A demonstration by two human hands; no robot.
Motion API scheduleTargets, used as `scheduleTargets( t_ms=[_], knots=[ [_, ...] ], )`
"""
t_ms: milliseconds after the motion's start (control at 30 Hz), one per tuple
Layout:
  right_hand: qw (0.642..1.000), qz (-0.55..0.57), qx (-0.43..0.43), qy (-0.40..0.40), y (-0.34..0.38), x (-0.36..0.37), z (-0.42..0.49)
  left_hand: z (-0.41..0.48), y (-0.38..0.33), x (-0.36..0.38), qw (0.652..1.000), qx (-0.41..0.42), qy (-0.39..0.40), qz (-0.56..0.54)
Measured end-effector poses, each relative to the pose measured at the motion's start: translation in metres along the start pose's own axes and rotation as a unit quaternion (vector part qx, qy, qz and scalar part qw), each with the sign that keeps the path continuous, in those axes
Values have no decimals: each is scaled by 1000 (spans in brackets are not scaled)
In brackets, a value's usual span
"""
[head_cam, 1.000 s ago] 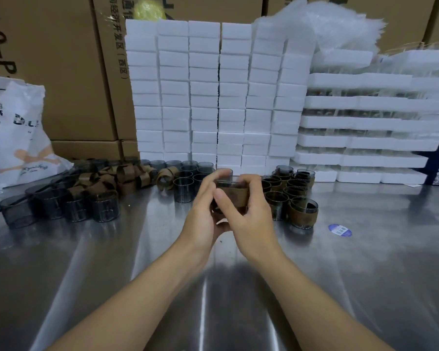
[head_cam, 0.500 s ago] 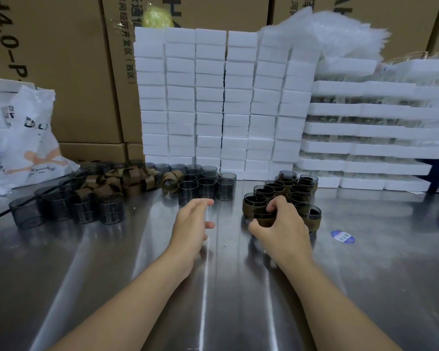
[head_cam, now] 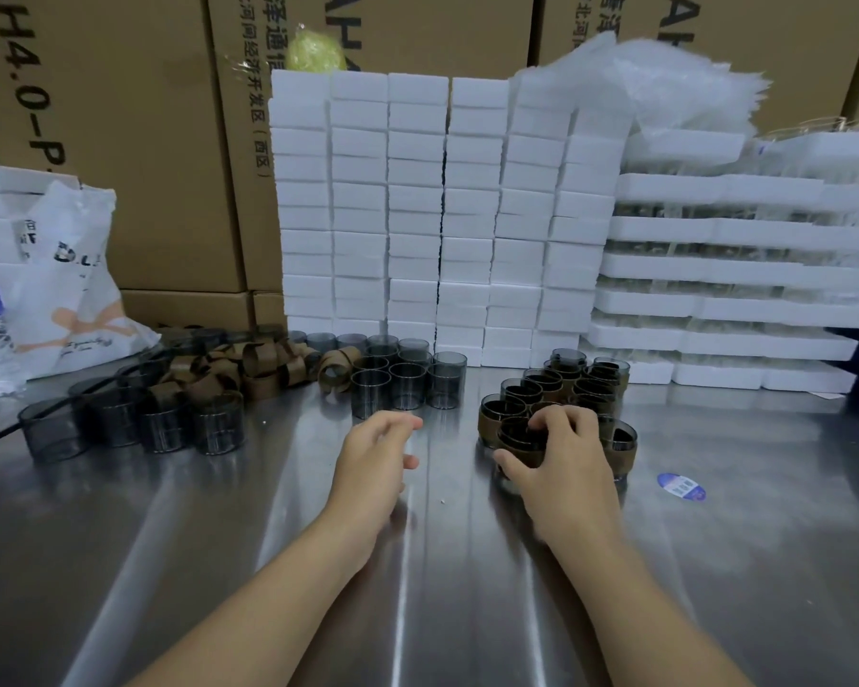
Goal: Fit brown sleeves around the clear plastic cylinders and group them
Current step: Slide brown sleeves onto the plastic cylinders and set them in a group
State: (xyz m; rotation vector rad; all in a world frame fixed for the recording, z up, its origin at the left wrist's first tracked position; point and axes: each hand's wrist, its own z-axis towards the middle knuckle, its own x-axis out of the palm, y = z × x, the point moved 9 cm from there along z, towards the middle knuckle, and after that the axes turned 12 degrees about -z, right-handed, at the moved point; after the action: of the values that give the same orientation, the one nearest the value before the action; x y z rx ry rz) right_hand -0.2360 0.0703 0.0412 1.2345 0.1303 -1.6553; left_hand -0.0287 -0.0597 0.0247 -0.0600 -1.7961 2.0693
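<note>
- Fingers (head_cam: 559, 420) of right hand (head_cam: 564, 458) curl round sleeved cylinder (head_cam: 519, 435), at near edge of sleeved group (head_cam: 574, 381).
- Left hand (head_cam: 374, 453) loose, holds nothing, just short of bare cylinders (head_cam: 403, 384).
- Loose sleeves (head_cam: 249, 364) heaped further left on surface (head_cam: 219, 538).
- Risk as I see it: group packed tight, so a nudge on release cd knock neighbours over or drag sleeve up off cyl.

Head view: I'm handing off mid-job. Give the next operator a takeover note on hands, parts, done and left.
Right hand grips a sleeved cylinder at the near edge of the sleeved group.
Left hand is open and empty above the table, near the bare cylinders.
Loose brown sleeves are piled at left, with a second bare batch in front.
Done: one cluster sleeved and grouped.
Left: release this one, then sleeve all bare cylinders.
</note>
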Motion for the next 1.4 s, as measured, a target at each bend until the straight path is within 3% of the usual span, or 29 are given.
scheduleTargets(
  t_ms=[200, 433, 567, 733, 867, 1067, 1267, 1333, 1400],
  knots=[
    [994, -31, -72, -79, 32, -14, -8, 14, 3, -8, 998, 49, -13, 46],
    [973, -44, -208, 89, 80, 37, -28, 48, 0, -32, 971, 103, -95, 193],
    [972, -28, -205, 115, 76, 44, -25, 62, -9, -20, 918, 144, -107, 355],
    [970, -14, -205, 127, 74, 48, -24, 86, 1, -32, 907, 47, -156, 388],
    [969, -18, -211, 127, 75, 47, -23, 92, 1, -30, 899, 67, -164, 400],
    [976, -3, -185, 116, 69, 41, -21, 71, 5, -39, 959, 93, -119, 239],
    [983, 64, -143, 92, 56, 35, -17, 48, 14, -33, 962, 53, 7, 266],
    [982, 90, -144, 83, 58, 32, -18, 33, -4, -24, 959, 109, 19, 262],
    [976, 140, -157, 53, 64, 21, -20, 16, -34, -5, 934, 232, 35, 271]
  ],
)
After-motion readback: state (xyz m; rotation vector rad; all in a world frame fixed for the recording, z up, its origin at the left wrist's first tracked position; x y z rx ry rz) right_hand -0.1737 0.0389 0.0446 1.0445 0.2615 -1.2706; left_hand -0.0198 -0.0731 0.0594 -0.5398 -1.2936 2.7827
